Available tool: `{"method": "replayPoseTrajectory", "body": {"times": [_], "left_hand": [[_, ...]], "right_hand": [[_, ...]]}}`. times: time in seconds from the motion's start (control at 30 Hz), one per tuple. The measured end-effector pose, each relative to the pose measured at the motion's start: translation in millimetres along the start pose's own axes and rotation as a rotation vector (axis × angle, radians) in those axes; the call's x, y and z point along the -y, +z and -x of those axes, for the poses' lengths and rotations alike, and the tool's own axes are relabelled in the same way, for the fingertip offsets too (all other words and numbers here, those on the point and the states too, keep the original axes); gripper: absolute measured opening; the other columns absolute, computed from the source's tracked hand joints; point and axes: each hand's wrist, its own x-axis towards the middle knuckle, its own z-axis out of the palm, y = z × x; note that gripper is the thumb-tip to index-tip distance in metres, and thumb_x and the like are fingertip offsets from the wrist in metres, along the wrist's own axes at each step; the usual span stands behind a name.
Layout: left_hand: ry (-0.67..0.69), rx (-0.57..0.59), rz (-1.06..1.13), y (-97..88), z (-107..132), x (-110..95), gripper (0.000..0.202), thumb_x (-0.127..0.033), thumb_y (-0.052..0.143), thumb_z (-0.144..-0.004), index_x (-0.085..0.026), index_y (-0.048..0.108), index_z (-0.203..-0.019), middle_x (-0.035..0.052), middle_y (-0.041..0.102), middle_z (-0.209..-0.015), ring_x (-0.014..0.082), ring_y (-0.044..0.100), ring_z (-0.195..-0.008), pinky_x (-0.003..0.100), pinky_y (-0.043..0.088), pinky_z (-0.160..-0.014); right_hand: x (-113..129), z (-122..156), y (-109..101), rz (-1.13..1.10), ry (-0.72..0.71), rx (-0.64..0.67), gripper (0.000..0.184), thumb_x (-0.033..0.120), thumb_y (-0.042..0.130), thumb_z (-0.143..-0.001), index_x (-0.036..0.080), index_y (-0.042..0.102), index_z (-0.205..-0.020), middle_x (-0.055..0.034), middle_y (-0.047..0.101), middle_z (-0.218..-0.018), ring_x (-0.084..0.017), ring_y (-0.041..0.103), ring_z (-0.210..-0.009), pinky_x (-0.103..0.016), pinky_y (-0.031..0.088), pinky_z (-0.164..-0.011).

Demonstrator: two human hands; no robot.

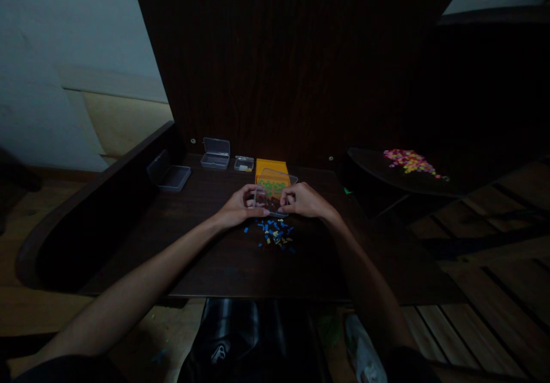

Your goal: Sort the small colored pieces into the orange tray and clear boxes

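While an open, clear plastic box stands leftmost on the dark wooden table, near a second open clear box and a smaller clear case, the left hand grasps a lidded, transparent plastic container mid-table, between a yellow-orange rectangular box and scattered small blue and yellow pieces. The right hand touches the container's right side, fingers curled; whether gripping, I cannot tell. Rightmost lies a pink-and-yellow heap.
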Motion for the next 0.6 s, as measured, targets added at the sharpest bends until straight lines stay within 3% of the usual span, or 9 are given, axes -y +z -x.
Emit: {"method": "replayPoseTrajectory", "body": {"times": [0.3, 0.47, 0.6], "left_hand": [[0.015, 0.016, -0.012, 0.0, 1, -2, 0.065, -0.007, 0.086, -0.057, -0.015, 0.055, -0.114, 0.0093, 0.061, -0.120, 0.0122, 0.067, -0.086, 0.045, 0.050, -0.099], [0.010, 0.015, 0.012, -2.3, -1, -3, 0.067, -0.008, 0.087, -0.055, -0.014, 0.054, -0.113, 0.0092, 0.062, -0.118, 0.0139, 0.068, -0.090, 0.043, 0.050, -0.099], [0.022, -0.004, 0.040, -4.1, -3, -1, 0.068, -0.006, 0.087, -0.053, -0.015, 0.054, -0.111, 0.0091, 0.061, -0.121, 0.0133, 0.068, -0.089, 0.043, 0.050, -0.100]], "right_hand": [[4, 6, -1, -0.095, -0.103, -0.070, 0.009, 0.022, 0.067, -0.074, 0.014, 0.065, -0.073, 0.0071, 0.046, -0.053, -0.007, 0.037, -0.050, -0.021, 0.027, -0.054], [19, 13, 5, -0.173, -0.234, 0.127, 0.018, 0.030, 0.069, -0.078, 0.013, 0.072, -0.082, 0.0076, 0.043, -0.052, -0.007, 0.038, -0.049, -0.020, 0.030, -0.053], [30, 10, 24, -0.028, -0.266, 0.267, 0.016, 0.026, 0.072, -0.078, 0.015, 0.077, -0.090, 0.0063, 0.050, -0.052, -0.008, 0.044, -0.050, -0.021, 0.033, -0.057]]}}
